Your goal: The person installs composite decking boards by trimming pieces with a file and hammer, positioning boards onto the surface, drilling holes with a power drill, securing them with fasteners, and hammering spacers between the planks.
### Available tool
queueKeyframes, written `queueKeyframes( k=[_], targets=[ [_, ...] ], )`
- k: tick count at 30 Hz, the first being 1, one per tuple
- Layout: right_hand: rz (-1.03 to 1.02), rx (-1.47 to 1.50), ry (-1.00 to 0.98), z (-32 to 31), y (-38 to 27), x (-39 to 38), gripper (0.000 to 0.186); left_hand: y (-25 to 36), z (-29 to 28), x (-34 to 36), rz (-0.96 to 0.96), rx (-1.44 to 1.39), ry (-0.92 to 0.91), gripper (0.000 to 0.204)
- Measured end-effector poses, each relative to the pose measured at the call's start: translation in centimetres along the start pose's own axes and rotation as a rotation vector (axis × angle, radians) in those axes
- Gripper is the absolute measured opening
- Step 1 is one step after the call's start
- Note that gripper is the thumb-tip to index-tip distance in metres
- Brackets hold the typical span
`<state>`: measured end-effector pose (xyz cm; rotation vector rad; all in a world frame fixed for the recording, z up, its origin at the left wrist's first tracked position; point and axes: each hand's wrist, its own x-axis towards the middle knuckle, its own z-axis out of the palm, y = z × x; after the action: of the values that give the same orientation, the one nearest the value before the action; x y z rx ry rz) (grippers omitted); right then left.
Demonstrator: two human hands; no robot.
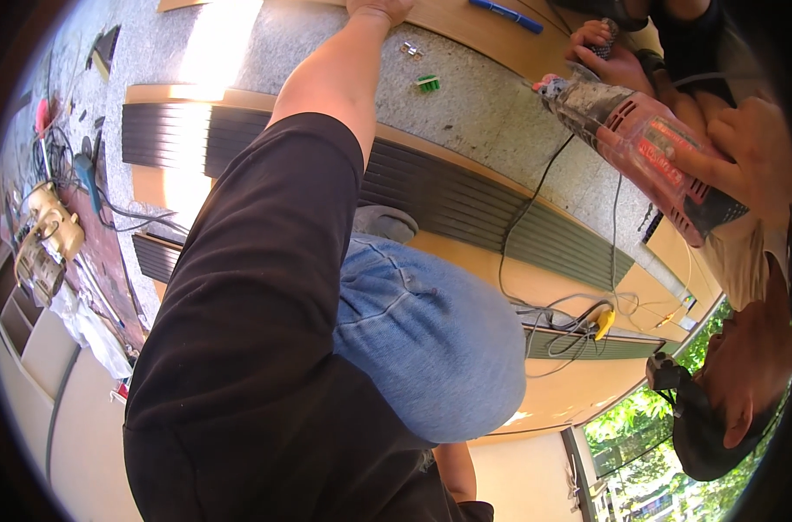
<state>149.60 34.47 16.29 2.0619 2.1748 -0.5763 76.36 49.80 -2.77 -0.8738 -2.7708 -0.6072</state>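
Note:
My left arm, in a black sleeve, stretches up across the view. My left hand (pixel 380 8) is at the top edge, by a light wooden board (pixel 452 22); its fingers are cut off by the frame. A blue marker (pixel 506 15) lies on the board. Below the hand, small metal clips (pixel 411 51) and a green plastic piece (pixel 427 83) lie on the speckled grey floor. Part of my right arm (pixel 456 472) shows low down behind my jeans-clad knee, with the hand hidden. At the right, another person's hands hold a worn red power drill (pixel 644 143).
Dark ribbed panels (pixel 439 196) lie across the floor around my leg. Black cables and a yellow item (pixel 602 324) tangle near the right panels. A beige power tool (pixel 52 230), a teal-handled tool (pixel 86 180) and more cords lie at the left. Greenery shows beyond the lower right opening.

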Motion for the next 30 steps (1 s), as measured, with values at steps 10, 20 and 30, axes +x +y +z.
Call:
queueKeyframes(
  k=[10,20,30],
  targets=[
    [-0.05,0.026,0.016,-0.3,-1.9,1.6,0.033,0.2,-0.4,0.3,-0.01,0.019,-0.05,0.033],
    [-0.302,0.187,0.124,-4.8,-12.7,12.6,0.033,0.4,-0.2,-0.3,0.013,-0.001,-0.027,0.033],
    [-0.272,0.173,0.104,-3.8,-11.2,11.4,0.033,0.4,-0.4,0.5,0.011,-0.009,0.003,0.031]
  ],
)
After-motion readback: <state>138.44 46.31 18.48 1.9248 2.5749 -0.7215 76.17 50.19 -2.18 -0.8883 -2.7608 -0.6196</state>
